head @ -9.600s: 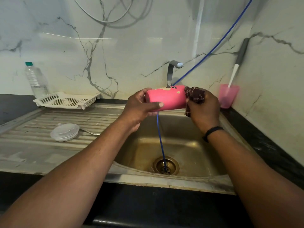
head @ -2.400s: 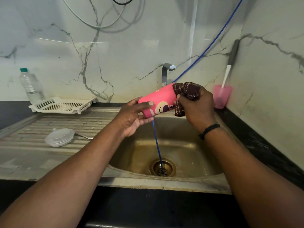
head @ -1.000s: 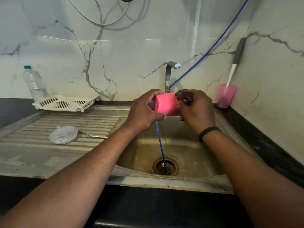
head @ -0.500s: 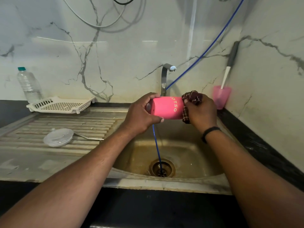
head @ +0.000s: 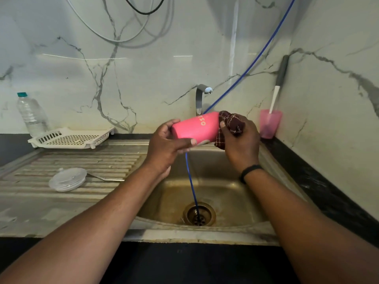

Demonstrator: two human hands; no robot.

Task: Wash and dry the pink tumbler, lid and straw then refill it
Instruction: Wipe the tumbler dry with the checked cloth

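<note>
Pink tumbler [head: 194, 128] is held on its side above the steel sink [head: 205, 232], gripped at its base end by the curled fingers of the left hand [head: 166, 146]. A dark red checked cloth [head: 230, 125] is pinched against its mouth end by the right hand [head: 241, 140]. The clear lid [head: 67, 179] lies on the draining board, well apart

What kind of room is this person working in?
Most likely a home kitchen: a steel sink with a ribbed draining board, a tap against a marble-look wall, and a white dish rack on the dark counter.
</note>
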